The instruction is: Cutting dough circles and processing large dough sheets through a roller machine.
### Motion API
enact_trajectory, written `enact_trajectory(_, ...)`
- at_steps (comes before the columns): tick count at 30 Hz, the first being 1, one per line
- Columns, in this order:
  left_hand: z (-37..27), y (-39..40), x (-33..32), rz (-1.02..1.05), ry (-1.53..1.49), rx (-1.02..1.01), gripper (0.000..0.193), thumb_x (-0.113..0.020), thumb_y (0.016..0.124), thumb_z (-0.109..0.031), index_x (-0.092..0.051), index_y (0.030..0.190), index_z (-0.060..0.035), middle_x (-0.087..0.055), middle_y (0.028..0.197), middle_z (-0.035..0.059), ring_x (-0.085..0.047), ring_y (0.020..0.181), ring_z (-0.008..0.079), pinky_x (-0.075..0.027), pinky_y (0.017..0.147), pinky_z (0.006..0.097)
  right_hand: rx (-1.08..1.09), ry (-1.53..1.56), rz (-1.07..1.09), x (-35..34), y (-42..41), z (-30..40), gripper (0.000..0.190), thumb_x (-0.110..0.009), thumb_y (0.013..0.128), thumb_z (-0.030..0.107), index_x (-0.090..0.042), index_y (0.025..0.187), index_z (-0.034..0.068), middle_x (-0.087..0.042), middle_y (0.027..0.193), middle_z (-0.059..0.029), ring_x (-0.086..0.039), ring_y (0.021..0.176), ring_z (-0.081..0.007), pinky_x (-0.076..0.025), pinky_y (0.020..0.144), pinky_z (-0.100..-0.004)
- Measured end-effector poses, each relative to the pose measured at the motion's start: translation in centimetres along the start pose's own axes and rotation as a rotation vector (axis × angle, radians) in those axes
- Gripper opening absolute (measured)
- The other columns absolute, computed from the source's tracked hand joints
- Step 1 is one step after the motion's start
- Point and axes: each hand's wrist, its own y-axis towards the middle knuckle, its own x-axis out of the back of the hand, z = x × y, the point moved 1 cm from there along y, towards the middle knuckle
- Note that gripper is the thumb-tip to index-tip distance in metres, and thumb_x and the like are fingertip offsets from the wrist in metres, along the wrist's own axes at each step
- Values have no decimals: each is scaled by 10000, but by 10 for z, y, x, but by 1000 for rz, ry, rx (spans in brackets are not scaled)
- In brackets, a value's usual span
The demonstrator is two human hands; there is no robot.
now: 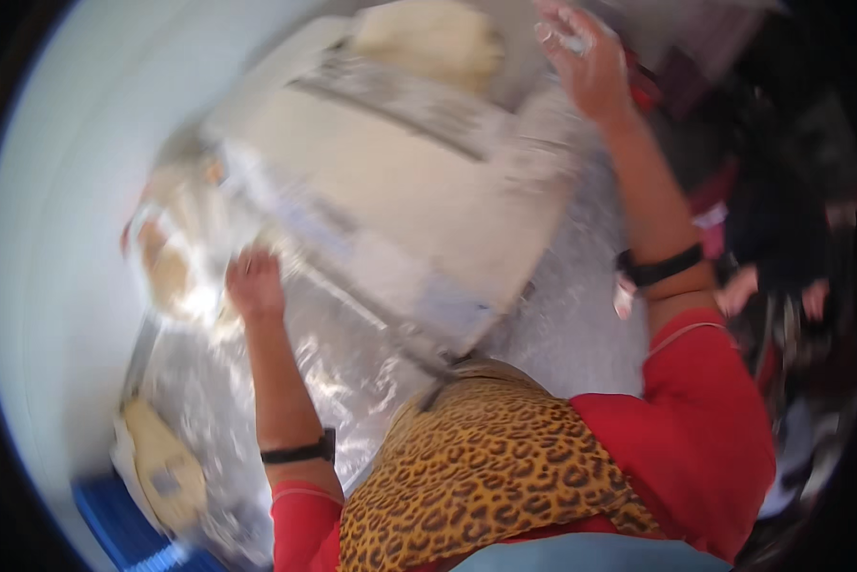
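Motion blurs the view. My left hand (pixel 255 286), its fingers curled, is beside a shiny clear plastic bag (pixel 206 286) with pale and brownish contents. I cannot tell whether it grips the bag. My right hand (pixel 585 68) is raised at the top, fingers bent and somewhat apart, with white flour or dough on them; it appears to hold nothing. Between my arms lies a large pale board (pixel 428 193) with a long raised strip (pixel 392 118) across its far part. Beyond that strip rests a big pale mass, probably dough (pixel 428 39).
The board sits on a shiny metal table (pixel 328 365) against a white wall (pixel 70 236). Another pale dough-like piece (pixel 167 465) lies at lower left, near a blue plastic crate (pixel 128 522). At right, another person's hands (pixel 739 289) and dark clothing appear, blurred.
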Motion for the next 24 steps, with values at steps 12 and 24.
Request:
enact_trajectory(12,185,-96,25,434,1453,544,521,-543,950,-322,-523,1340,23,-605,1292,163,-598,1139,321,-532,935,466,-1363,-85,1569,127,-727,-11,431,-650,879,426,-738,952,10,-711,954,-226,-685,944,-382,-533,835,-452)
enact_trajectory(24,170,-95,44,330,1506,793,455,-516,983,-272,-521,1328,26,-617,1268,168,-612,1122,311,-520,962,442,-1597,-115,1058,102,-677,11,431,-645,889,353,-669,1144,7,-683,1154,-197,-648,1088,-362,-519,932,-439)
